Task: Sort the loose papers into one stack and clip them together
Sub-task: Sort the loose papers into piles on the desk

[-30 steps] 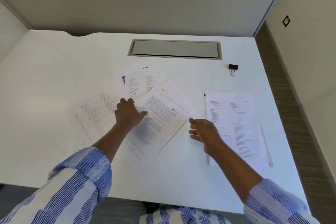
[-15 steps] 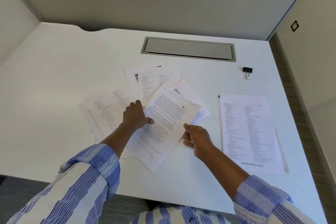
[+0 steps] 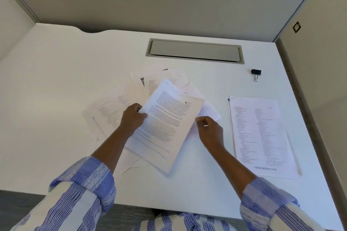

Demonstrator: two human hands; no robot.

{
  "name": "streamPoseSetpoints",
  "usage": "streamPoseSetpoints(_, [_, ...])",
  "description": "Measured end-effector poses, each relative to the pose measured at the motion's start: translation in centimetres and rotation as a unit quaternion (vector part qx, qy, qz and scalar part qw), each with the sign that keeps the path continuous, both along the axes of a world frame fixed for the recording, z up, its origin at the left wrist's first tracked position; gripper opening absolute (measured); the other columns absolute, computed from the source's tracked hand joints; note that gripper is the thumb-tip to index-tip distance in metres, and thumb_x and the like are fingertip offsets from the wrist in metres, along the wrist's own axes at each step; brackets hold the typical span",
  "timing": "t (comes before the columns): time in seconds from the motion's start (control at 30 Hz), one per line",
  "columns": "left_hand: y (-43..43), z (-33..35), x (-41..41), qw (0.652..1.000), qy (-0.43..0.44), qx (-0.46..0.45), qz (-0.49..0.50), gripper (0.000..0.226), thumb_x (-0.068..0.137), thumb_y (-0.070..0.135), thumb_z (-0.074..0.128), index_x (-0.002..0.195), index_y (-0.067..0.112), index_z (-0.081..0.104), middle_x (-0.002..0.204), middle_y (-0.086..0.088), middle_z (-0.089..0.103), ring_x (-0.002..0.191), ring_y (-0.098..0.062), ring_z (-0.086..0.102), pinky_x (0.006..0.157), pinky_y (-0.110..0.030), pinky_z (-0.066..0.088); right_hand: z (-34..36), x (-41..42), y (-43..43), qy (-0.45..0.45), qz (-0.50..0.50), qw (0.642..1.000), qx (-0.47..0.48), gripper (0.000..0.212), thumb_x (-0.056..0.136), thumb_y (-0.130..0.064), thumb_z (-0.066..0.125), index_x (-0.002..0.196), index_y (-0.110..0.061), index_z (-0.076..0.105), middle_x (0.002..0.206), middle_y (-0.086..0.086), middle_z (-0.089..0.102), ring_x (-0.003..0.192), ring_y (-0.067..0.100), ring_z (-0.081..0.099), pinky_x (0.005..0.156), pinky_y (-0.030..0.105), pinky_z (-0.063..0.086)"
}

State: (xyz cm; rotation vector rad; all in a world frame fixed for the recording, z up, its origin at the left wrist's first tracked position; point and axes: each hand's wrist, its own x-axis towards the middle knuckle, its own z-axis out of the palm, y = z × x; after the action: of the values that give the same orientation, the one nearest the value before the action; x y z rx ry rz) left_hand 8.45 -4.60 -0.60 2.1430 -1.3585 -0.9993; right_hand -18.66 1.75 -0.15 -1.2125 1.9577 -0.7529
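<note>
- We have our left hand (image 3: pixel 132 118) pinching the left edge of a white printed sheet of paper (image 3: pixel 165 124), thumb on top, and our right hand (image 3: pixel 210 131) closed on its right edge; the sheet looks raised and tilted above the others.
- The remaining loose white printed papers (image 3: pixel 114 110) lie fanned and overlapping on the white desk (image 3: pixel 56 80), under and beyond the held sheet, some corners poking out toward us.
- A neater stack of white printed pages (image 3: pixel 261 135) sits apart to the right, squared to the desk edge; we judge that to be the gathering pile.
- The small black binder clip (image 3: pixel 255 73) rests beyond that stack, near the grey cable hatch (image 3: pixel 195 50), untouched.
- We expect single sheets to be light, floppy and prone to sliding on each other and on the smooth desk, so an edge pinch on two opposite sides suits them best.
- We judge that a one-handed corner grip would let the page droop or crease.
- The clip should be stiff and springy; we would squeeze its wire handles, and only once the edges are squared.
</note>
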Motion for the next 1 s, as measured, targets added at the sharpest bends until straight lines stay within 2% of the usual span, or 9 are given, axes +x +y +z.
streamPoseSetpoints(0.1, [0.2, -0.4, 1.8, 0.999, 0.002, 0.007, 0.037, 0.015, 0.084, 0.014, 0.074, 0.095, 0.011, 0.066, 0.093, -0.010, 0.066, 0.080, -0.028, 0.058, 0.060, -0.029, 0.037, -0.4, -1.7, -1.6, 0.180, 0.009, 0.984, 0.007, 0.044, 0.094, -0.039, 0.065, 0.125, -0.007, 0.063, 0.124, 0.016, 0.061, 0.115, 0.033, 0.060, 0.095, 0.038, 0.047])
streamPoseSetpoints(0.17, [0.4, -0.7, 2.7, 0.999, 0.002, 0.010, 0.044, 0.013, 0.083, 0.014, 0.074, 0.093, 0.012, 0.066, 0.092, -0.009, 0.066, 0.082, -0.028, 0.058, 0.064, -0.029, 0.037, -0.4, -2.5, -2.7, 0.256, 0.013, 0.965, 0.062, 0.063, 0.088, -0.047, 0.071, 0.129, -0.001, 0.055, 0.130, 0.020, 0.052, 0.122, 0.037, 0.051, 0.098, 0.045, 0.046])
streamPoseSetpoints(0.23, [0.6, -1.0, 3.4, 0.999, 0.009, 0.013, 0.052, 0.012, 0.083, 0.015, 0.074, 0.091, 0.014, 0.066, 0.091, -0.008, 0.066, 0.083, -0.029, 0.059, 0.064, -0.030, 0.038, -0.3, -2.8, -3.6, 0.281, 0.012, 0.955, 0.093, 0.074, 0.082, -0.052, 0.076, 0.128, 0.001, 0.052, 0.131, 0.020, 0.049, 0.124, 0.038, 0.048, 0.096, 0.047, 0.048])
streamPoseSetpoints(0.5, [1.3, -1.5, 5.0, 0.994, 0.064, 0.005, 0.093, 0.012, 0.085, 0.012, 0.073, 0.094, 0.006, 0.066, 0.091, -0.008, 0.067, 0.075, -0.023, 0.056, 0.063, -0.028, 0.041, -0.4, -3.7, -6.3, 0.185, 0.005, 0.972, 0.147, 0.080, 0.079, -0.044, 0.083, 0.137, -0.003, 0.046, 0.137, 0.020, 0.055, 0.131, 0.038, 0.051, 0.105, 0.044, 0.044])
streamPoseSetpoints(0.6, [1.3, -1.4, 5.8, 0.988, 0.097, -0.008, 0.116, 0.010, 0.087, 0.010, 0.072, 0.093, 0.007, 0.066, 0.091, -0.007, 0.065, 0.070, -0.018, 0.054, 0.059, -0.025, 0.039, -0.4, -4.4, -6.7, 0.153, 0.002, 0.982, 0.109, 0.061, 0.083, -0.035, 0.081, 0.131, -0.006, 0.056, 0.129, 0.017, 0.066, 0.122, 0.036, 0.060, 0.095, 0.036, 0.048])
streamPoseSetpoints(0.67, [1.3, -1.3, 6.6, 0.982, 0.130, -0.017, 0.138, 0.010, 0.086, 0.011, 0.073, 0.093, 0.007, 0.066, 0.090, -0.007, 0.065, 0.075, -0.022, 0.056, 0.063, -0.027, 0.041, -0.2, -4.8, -6.7, 0.139, -0.022, 0.988, 0.063, 0.042, 0.085, -0.033, 0.078, 0.116, -0.009, 0.065, 0.118, 0.015, 0.073, 0.109, 0.034, 0.066, 0.083, 0.030, 0.045])
streamPoseSetpoints(0.73, [1.2, -1.2, 7.6, 0.972, 0.169, -0.022, 0.163, 0.009, 0.086, 0.010, 0.073, 0.090, 0.009, 0.065, 0.088, -0.006, 0.065, 0.082, -0.028, 0.058, 0.072, -0.034, 0.046, 0.3, -5.2, -6.8, 0.137, -0.038, 0.990, 0.025, 0.033, 0.085, -0.034, 0.078, 0.105, -0.009, 0.070, 0.109, 0.015, 0.075, 0.100, 0.034, 0.068, 0.078, 0.029, 0.042])
streamPoseSetpoints(0.87, [1.1, -0.9, 9.4, 0.942, 0.267, -0.018, 0.203, 0.010, 0.085, 0.004, 0.072, 0.091, 0.009, 0.065, 0.106, -0.017, 0.068, 0.093, -0.033, 0.063, 0.092, -0.053, 0.052, 1.6, -6.2, -7.2, 0.122, -0.042, 0.992, -0.016, 0.030, 0.083, -0.038, 0.079, 0.089, -0.009, 0.072, 0.094, 0.017, 0.076, 0.088, 0.036, 0.068, 0.073, 0.032, 0.048])
streamPoseSetpoints(1.0, [1.0, -0.7, 10.5, 0.907, 0.351, -0.021, 0.231, 0.018, 0.086, -0.001, 0.070, 0.100, 0.008, 0.065, 0.115, -0.017, 0.068, 0.097, -0.034, 0.065, 0.090, -0.048, 0.054, 2.7, -7.4, -7.6, 0.058, -0.035, 0.997, -0.031, 0.035, 0.086, -0.038, 0.076, 0.101, -0.007, 0.076, 0.090, 0.016, 0.077, 0.082, 0.037, 0.073, 0.081, 0.046, 0.060])
